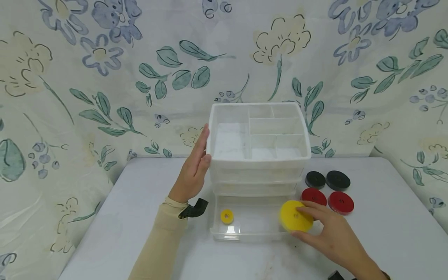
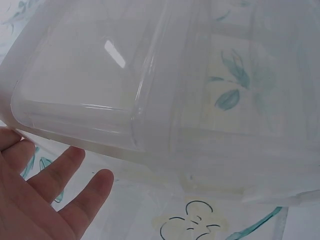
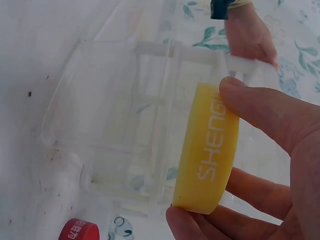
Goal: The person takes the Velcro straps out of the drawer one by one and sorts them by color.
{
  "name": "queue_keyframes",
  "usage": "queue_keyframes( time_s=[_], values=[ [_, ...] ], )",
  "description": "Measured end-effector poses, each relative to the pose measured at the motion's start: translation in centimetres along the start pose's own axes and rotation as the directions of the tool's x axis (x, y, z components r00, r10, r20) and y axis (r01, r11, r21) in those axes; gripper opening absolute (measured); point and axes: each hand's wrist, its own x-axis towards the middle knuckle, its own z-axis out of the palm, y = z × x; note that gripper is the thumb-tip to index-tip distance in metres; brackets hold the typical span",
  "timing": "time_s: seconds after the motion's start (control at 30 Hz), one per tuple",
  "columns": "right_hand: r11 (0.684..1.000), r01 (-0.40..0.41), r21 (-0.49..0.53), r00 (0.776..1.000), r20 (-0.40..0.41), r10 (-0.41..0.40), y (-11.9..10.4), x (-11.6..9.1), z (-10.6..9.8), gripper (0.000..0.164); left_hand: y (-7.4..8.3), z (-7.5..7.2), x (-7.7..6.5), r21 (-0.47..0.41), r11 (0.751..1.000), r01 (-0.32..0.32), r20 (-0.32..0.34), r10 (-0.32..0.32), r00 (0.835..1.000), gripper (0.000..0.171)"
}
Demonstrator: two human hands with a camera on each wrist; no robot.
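My left hand [image 1: 191, 173] rests with straight fingers along the left side of a white plastic drawer organizer [image 1: 257, 171]. Its bottom drawer [image 1: 255, 208], made of clear plastic, is pulled out. Inside the drawer, on the left, lies a small yellow ring [image 1: 226, 217]. Over the drawer's right end, my right hand [image 1: 332, 235] pinches a yellow disc [image 1: 294, 216] with a small centre hole, thumb on one edge and fingers on the other. The right wrist view shows white "SHENG" lettering on the rim of the yellow disc [image 3: 207, 150].
Two red discs [image 1: 341, 202] and two black discs [image 1: 338, 180] sit on the white table [image 1: 150, 186], right of the organizer. The organizer's top has an open tray [image 1: 231, 136] with compartments. Flower-patterned cloth [image 1: 224, 77] hangs behind the table.
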Motion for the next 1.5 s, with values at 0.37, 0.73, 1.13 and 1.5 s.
queue_keyframes(
  time_s=[0.37, 0.73, 1.13, 1.5],
  values=[
    [1.000, -0.018, -0.018, 0.998, -0.053, 0.017, 1.7, -0.4, -0.6, 0.063, 0.2, 0.0, 0.0, 0.007, 1.000, 0.000, -0.002, 0.000, 1.000, 0.060],
    [0.992, -0.100, -0.081, 0.995, -0.034, 0.097, 3.5, -0.6, -1.0, 0.069, 0.1, 0.1, 0.0, 0.002, 1.000, -0.005, -0.002, 0.005, 1.000, 0.060],
    [0.984, -0.158, -0.082, 0.987, -0.024, 0.156, 4.7, -0.5, -1.1, 0.073, 0.1, 0.1, 0.1, -0.002, 1.000, -0.020, 0.001, 0.020, 1.000, 0.061],
    [0.976, -0.206, -0.071, 0.978, 0.023, 0.208, 5.6, 0.0, -0.8, 0.075, 0.0, 0.0, 0.0, 0.009, 1.000, -0.020, -0.004, 0.020, 1.000, 0.061]
  ],
)
